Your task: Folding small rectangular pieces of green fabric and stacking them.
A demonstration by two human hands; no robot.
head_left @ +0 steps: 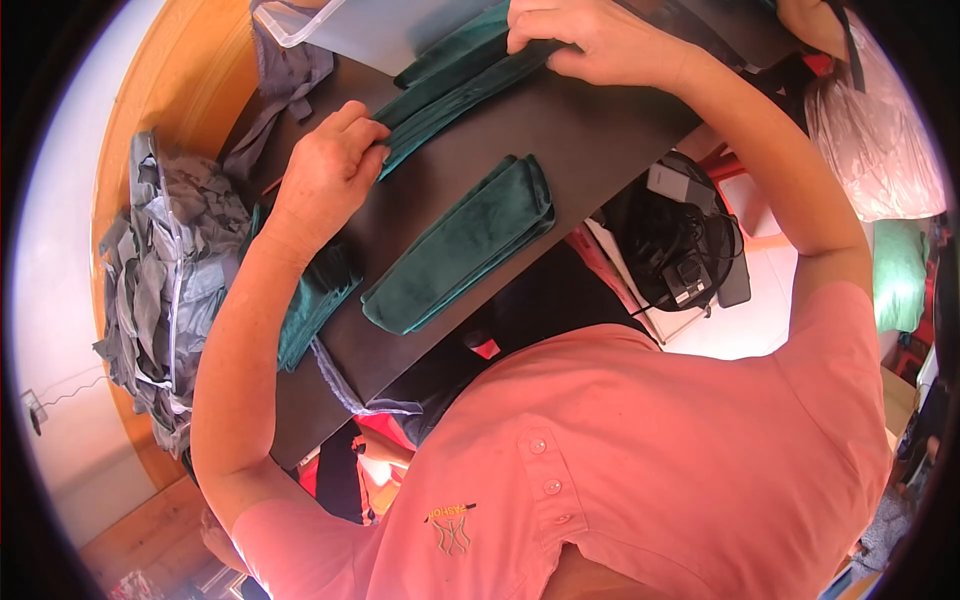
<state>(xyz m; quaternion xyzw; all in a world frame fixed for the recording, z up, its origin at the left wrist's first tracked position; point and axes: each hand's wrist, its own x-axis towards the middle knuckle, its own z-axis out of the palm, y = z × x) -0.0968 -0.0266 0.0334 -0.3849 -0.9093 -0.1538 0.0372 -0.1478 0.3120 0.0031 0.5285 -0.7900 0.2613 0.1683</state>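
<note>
Pinching a long green cloth (462, 100), both hands (328, 172) curl nearly closed.

Left grip (332, 170) pinching left end of long dark-green velvet strip (455, 107); right grip (605, 42) holding other end, fingers bent. Folded green velvet piece (465, 245) lying apart on dark surface (605, 145), nearer wearer. More green cloth (318, 300) beside left forearm (245, 300), partly hidden. Grey fabric scraps (195, 215) heaped at left. Translucent bin (365, 30) just beyond strip.

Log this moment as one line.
left hand: pinching long green velvet strip | right hand: pinching same strip | folded green velvet bundle: on dark tabletop
</note>
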